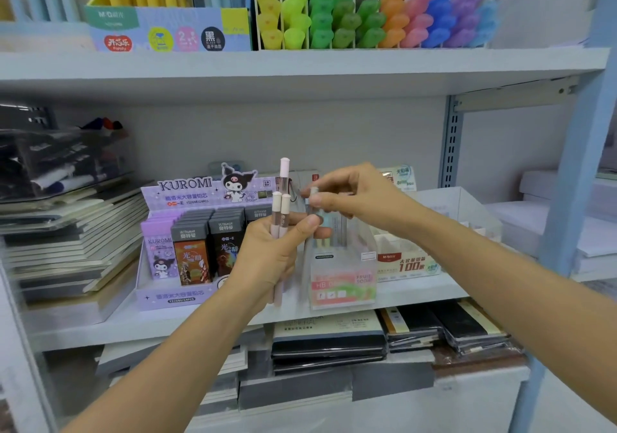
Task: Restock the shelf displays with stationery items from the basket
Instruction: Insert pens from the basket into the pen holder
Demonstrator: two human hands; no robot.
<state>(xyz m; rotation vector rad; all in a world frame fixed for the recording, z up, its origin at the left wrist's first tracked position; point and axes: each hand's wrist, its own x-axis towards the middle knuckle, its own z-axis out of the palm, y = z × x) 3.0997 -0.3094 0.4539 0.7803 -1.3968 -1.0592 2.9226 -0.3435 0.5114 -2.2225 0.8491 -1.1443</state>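
- Left hand [277, 249] grips the pink pens [283, 198], upright, caps up.
- Right hand [354, 195] pinches a single pen [314, 194], roughly vertical but blurred.
- Clear display box [340, 279] sits just below that pen; right hand is nearer.

Both bare forearms reach forward and up, hands nearly meeting. The left hand [267, 255] is upright, fingers and thumb curled round pink pens [279, 214]. The right hand [354, 198] is palm down, fingers pinching a single pen [314, 194].

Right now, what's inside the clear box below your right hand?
Several pale sticks, likely pencils, stand upright inside the clear box. Its printed front label hides their lower ends; count unclear.
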